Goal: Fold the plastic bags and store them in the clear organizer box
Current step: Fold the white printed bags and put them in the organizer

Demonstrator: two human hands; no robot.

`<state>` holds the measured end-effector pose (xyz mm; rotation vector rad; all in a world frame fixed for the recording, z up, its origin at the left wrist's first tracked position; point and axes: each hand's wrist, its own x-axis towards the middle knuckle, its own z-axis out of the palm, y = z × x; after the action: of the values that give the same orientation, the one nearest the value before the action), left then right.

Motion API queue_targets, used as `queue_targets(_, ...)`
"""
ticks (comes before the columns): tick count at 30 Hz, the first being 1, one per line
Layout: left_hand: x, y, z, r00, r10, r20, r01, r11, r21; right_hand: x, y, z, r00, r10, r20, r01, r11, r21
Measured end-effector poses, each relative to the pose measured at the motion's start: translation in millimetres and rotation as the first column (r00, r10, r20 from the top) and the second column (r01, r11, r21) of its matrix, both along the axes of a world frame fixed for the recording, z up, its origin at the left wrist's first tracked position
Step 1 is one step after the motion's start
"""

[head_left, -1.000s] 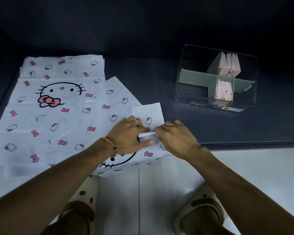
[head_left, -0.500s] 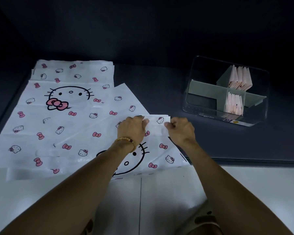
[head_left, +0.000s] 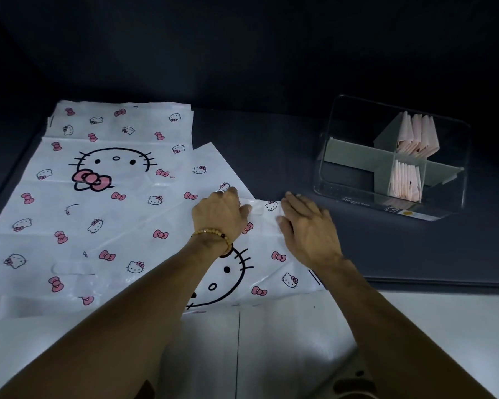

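Note:
A white plastic bag with a cat-and-bow print (head_left: 260,269) lies at the near edge of the dark mat, one part folded over. My left hand (head_left: 218,217) presses on the fold with bent fingers, its thumb lying on the plastic. Just to the right, my right hand (head_left: 308,228) rests flat on the same fold with straight fingers. More bags with the same print (head_left: 113,168) lie spread in a stack to the left. At the right stands the clear organizer box (head_left: 352,182); folded pink-white bags (head_left: 405,182) stand in two of its right compartments.
Grey dividers (head_left: 355,154) split the box, and its left compartments hold nothing. A dark mat (head_left: 271,156) covers the surface between bags and box. A white floor (head_left: 271,341) runs below the mat's front edge, with a sandal (head_left: 355,381) at the bottom.
Both hands moved away from me with the folded edge. The right hand went from pinching the fold to lying flat on it, and the left hand now presses it down.

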<state>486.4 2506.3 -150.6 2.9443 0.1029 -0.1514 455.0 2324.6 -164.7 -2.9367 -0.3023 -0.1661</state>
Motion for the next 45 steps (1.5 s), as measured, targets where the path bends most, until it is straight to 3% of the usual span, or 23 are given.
queue_targets(2,3.1,-2.3,1.0,0.989,-0.11,0.104,0.103,0.992,0.067,-4.5,-3.6,-10.0,0.993,-0.013,-0.119,0.011,1.0,-0.025)
queue_targets(4,3.6,-12.5,1.4,0.888,-0.418,0.189,0.397,0.907,0.141,-5.8,-3.4,-14.8,0.988,-0.021,-0.155,0.019,1.0,-0.01)
queue_targets(6,-3.6,-28.9,-3.3,0.767,-0.62,0.167,0.615,0.784,0.087,-6.7,-4.2,-16.1,0.986,0.007,-0.168,-0.008,1.0,-0.009)
queue_targets(7,-9.8,-36.5,-5.8,0.763,-0.631,0.142,0.629,0.775,0.062,-7.0,-6.3,-16.6,0.984,0.02,-0.174,-0.022,1.0,-0.009)
queue_targets(10,-22.3,-42.9,-18.7,0.807,-0.568,0.164,0.576,0.818,0.001,-7.8,-10.9,-17.8,0.979,0.038,-0.201,-0.049,0.997,-0.051)
queue_targets(15,-17.3,-29.4,-24.6,0.785,-0.553,0.279,0.588,0.807,-0.053,-7.5,-10.1,-17.7,0.979,0.031,-0.202,-0.044,0.997,-0.062)
queue_targets(21,-9.4,23.9,-29.9,0.82,-0.545,0.176,0.562,0.825,-0.064,-7.8,-9.9,-19.4,0.984,0.023,-0.175,-0.031,0.999,-0.041)
queue_targets(27,-6.0,38.2,-14.1,0.867,-0.444,0.227,0.485,0.858,-0.172,-9.2,-7.6,-19.1,0.988,0.019,-0.156,-0.024,0.999,-0.032)
queue_targets(29,0.7,23.3,-5.9,0.894,-0.412,0.177,0.439,0.883,-0.163,-10.1,-7.0,-19.2,0.989,0.015,-0.145,-0.021,0.999,-0.039)
queue_targets(32,14.6,3.2,4.4,0.914,-0.406,-0.013,0.403,0.909,-0.106,-11.5,-5.5,-19.4,0.991,0.003,-0.137,-0.008,0.999,-0.041)
queue_targets(35,26.3,-7.5,10.6,0.888,-0.432,-0.157,0.432,0.901,-0.04,-12.4,-4.8,-20.2,0.991,-0.018,-0.135,0.013,0.999,-0.034)
queue_targets(38,28.4,-11.1,13.6,0.857,-0.474,-0.201,0.475,0.879,-0.046,-11.9,-4.2,-21.4,0.987,-0.035,-0.155,0.03,0.999,-0.031)
queue_targets(41,22.9,-9.4,18.2,0.86,-0.482,-0.169,0.458,0.874,-0.16,-11.7,-3.4,-16.9,0.979,-0.057,-0.194,0.07,0.996,0.059)
queue_targets(43,19.5,-5.7,26.7,0.875,-0.459,-0.151,0.381,0.848,-0.369,-13.8,-1.2,-4.8,0.973,-0.097,-0.211,0.147,0.961,0.234)
queue_targets(45,19.4,-2.7,40.2,0.893,-0.431,-0.126,0.269,0.738,-0.619,-14.3,0.2,12.5,0.967,-0.162,-0.197,0.237,0.858,0.456)
